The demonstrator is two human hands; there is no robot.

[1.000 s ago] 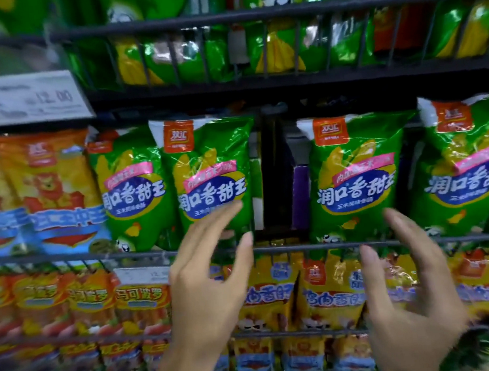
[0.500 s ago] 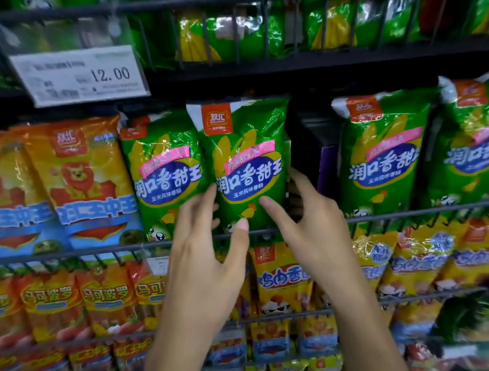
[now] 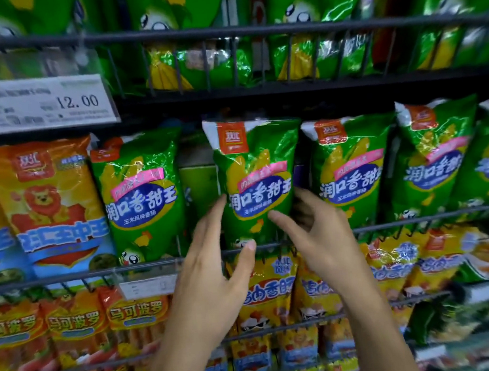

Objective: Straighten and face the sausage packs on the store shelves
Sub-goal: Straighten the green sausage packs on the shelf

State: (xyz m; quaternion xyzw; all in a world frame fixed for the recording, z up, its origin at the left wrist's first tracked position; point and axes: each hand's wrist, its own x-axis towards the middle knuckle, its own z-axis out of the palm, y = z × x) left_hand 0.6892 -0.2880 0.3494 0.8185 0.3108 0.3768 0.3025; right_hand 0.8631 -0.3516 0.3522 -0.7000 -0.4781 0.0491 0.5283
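Both hands, left and right, fingers apart, are flanking our green 润口香甜王 pack; a tag is showing 12.00; a wire rail is crossing the packs' bases.

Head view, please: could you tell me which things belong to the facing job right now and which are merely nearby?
In the job:
- centre green pack
- left hand
- right hand

Nearby:
- price tag
- orange lion packs
- yellow packs below

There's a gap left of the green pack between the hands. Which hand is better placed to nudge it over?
Right hand: its fingers curl at the middle green pack's right edge, opposite the gap, so it can push leftward.
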